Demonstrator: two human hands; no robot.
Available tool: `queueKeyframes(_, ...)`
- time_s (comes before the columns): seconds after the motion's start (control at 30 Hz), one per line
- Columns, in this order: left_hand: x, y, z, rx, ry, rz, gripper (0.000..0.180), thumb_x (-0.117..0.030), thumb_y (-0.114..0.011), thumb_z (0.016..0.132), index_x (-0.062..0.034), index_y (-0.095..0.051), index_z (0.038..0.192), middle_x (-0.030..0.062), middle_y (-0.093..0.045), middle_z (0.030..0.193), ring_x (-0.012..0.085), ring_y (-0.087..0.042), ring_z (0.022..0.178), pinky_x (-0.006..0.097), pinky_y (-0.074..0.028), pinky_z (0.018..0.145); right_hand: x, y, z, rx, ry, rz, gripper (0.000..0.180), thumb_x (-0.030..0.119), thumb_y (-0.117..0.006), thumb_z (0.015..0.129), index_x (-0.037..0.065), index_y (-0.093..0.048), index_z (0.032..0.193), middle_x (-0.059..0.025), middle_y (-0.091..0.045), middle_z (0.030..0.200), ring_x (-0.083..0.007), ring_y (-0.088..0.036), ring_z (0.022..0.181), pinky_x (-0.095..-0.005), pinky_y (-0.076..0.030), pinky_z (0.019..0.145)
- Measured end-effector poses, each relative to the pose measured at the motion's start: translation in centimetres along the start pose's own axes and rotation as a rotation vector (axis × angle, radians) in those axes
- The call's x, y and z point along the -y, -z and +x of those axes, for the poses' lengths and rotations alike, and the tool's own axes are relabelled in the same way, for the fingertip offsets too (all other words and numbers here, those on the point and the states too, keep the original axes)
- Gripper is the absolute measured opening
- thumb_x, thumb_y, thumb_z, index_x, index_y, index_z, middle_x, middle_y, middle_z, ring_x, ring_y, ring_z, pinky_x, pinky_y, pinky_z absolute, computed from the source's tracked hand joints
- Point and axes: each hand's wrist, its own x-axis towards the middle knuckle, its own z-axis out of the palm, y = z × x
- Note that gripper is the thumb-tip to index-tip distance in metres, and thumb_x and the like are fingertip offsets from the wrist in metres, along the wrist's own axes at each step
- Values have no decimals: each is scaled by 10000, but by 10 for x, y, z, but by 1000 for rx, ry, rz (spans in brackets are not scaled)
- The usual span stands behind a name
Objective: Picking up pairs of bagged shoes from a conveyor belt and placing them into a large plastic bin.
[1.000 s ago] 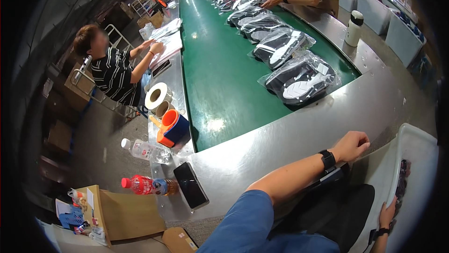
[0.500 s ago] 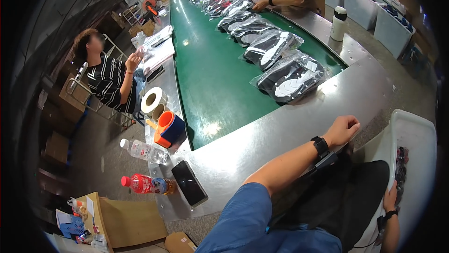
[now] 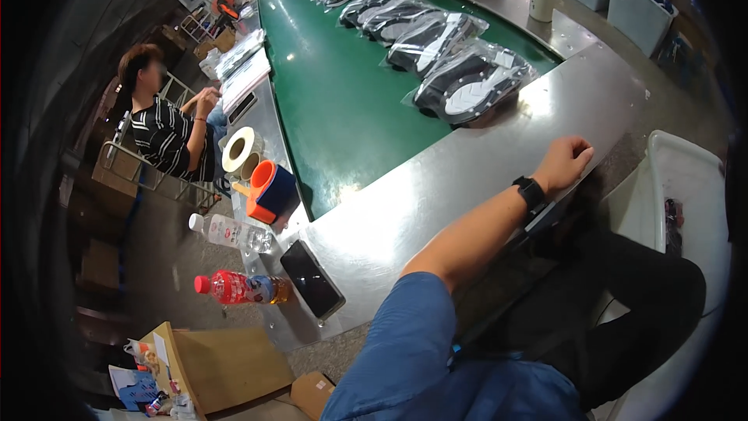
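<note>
Here's your left hand point(image 3: 562, 165), fingers half-curled and seemingly empty, forearm point(image 3: 474, 234) likely propped by the metal counter point(image 3: 389, 238), your right hand out of view.

— Doing what with the left hand point(image 3: 561, 164)?
— Holding it curled at the edge of the metal table point(image 3: 405, 230).
— Wearing anything?
— Wearing a black wristband point(image 3: 531, 193) and a blue sleeve point(image 3: 401, 335).
— Seeing what beyond?
— Seeing bagged shoes point(image 3: 467, 92) along the green surface point(image 3: 335, 125), plus a phone point(image 3: 313, 281) just beside a red-capped bottle point(image 3: 238, 288).
</note>
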Motion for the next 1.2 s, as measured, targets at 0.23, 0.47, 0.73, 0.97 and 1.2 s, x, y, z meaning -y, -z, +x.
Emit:
queueKeyframes(0.23,-23,-18,-11,26,-1,-61,277,-231,-625,1031,35,-695,1060,50,-698,826,98,-631,727,279,-526,679,183,-10,30,-401,255,427,335,50,-667,869,42,-690,1204,-105,-689,1049,-197,-652,913,-346,-510,857)
queueKeyframes(0.47,-48,3,-11,-169,-36,220,303,-277,-656,994,-21,-711,1148,109,-734,1068,193,-659,955,346,-533,802,247,-101,9,-14,819,381,341,288,-747,867,106,-698,1151,-87,-695,945,-307,-681,869,-425,-542,747)
queueKeyframes(0.73,-56,167,16,-573,-362,1056,424,-226,-782,824,-39,-682,1191,207,-621,1315,409,-557,1246,493,-389,1100,186,-154,-4,8,699,653,321,297,-678,956,69,-682,1183,-112,-696,955,-312,-682,904,-423,-557,791)
queueKeyframes(0.97,-36,253,66,-425,284,1015,769,-594,-774,840,45,-628,1242,261,-658,1281,407,-633,1200,429,-488,1021,161,-171,-1,-29,631,688,274,282,-682,945,84,-688,1134,-85,-680,900,-300,-684,864,-413,-552,774)
queueKeyframes(1.2,-18,264,47,-358,723,667,1213,-702,-722,850,177,-228,1523,314,-487,1473,351,-503,1378,375,-394,1142,160,-169,1,-41,676,684,235,275,-657,958,88,-669,1100,-77,-674,884,-293,-689,879,-424,-541,799)
